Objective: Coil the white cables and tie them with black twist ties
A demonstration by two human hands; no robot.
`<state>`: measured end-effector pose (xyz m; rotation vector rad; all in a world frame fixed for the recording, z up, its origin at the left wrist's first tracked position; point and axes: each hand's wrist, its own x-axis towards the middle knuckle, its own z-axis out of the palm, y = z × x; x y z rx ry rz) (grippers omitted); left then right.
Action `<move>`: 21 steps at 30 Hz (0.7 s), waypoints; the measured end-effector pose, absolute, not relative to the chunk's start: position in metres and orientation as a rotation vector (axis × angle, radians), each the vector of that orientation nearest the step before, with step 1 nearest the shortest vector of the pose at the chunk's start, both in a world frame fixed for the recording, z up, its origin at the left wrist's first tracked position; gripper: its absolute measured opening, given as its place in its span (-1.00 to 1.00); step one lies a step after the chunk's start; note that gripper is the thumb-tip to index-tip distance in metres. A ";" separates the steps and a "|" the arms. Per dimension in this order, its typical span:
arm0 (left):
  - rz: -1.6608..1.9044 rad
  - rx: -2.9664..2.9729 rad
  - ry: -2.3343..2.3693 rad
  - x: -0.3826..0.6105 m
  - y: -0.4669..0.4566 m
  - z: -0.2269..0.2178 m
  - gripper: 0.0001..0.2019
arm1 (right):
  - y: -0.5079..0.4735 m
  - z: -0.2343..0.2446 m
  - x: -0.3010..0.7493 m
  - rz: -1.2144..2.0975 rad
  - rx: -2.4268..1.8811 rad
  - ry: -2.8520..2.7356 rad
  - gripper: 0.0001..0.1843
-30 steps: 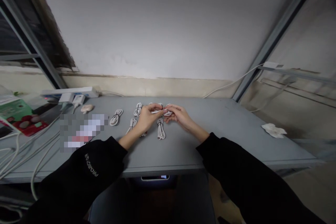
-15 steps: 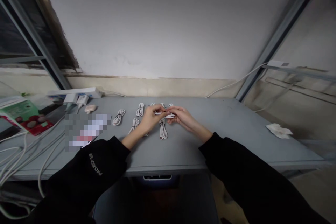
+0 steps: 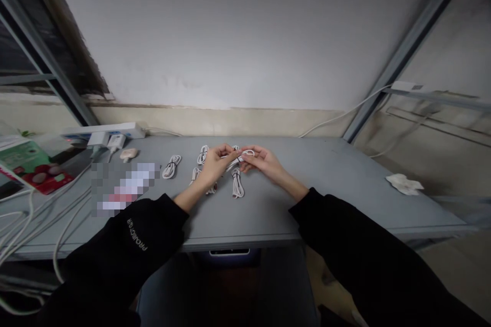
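My left hand (image 3: 216, 164) and my right hand (image 3: 261, 161) meet over the middle of the grey table (image 3: 326, 189), both pinched on one coiled white cable (image 3: 245, 155) held just above the surface. Several other bundled white cables lie around them: one (image 3: 171, 166) to the left, one (image 3: 202, 154) behind my left hand, one (image 3: 237, 184) below my hands. Both arms wear black sleeves.
A white power strip (image 3: 103, 135) with plugged chargers sits at the back left, with loose white cords (image 3: 34, 225) trailing off the left edge. A green and red packet (image 3: 32, 168) lies far left. A crumpled tissue (image 3: 404, 183) rests at the right.
Both hands have lifted slightly with the cable between them, and the cable end now points up between the fingers. The view has shifted a little.
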<state>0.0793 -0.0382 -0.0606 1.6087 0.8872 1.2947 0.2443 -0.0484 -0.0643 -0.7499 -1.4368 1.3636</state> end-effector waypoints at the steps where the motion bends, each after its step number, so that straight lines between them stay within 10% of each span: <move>1: 1.283 1.616 0.896 0.079 -0.038 -0.060 -0.68 | -0.048 -0.064 0.244 1.339 -0.771 -1.444 -0.74; 21: 1.301 2.070 1.012 0.081 -0.046 -0.064 -0.75 | -0.039 -0.072 0.246 1.109 -0.918 -1.422 -0.63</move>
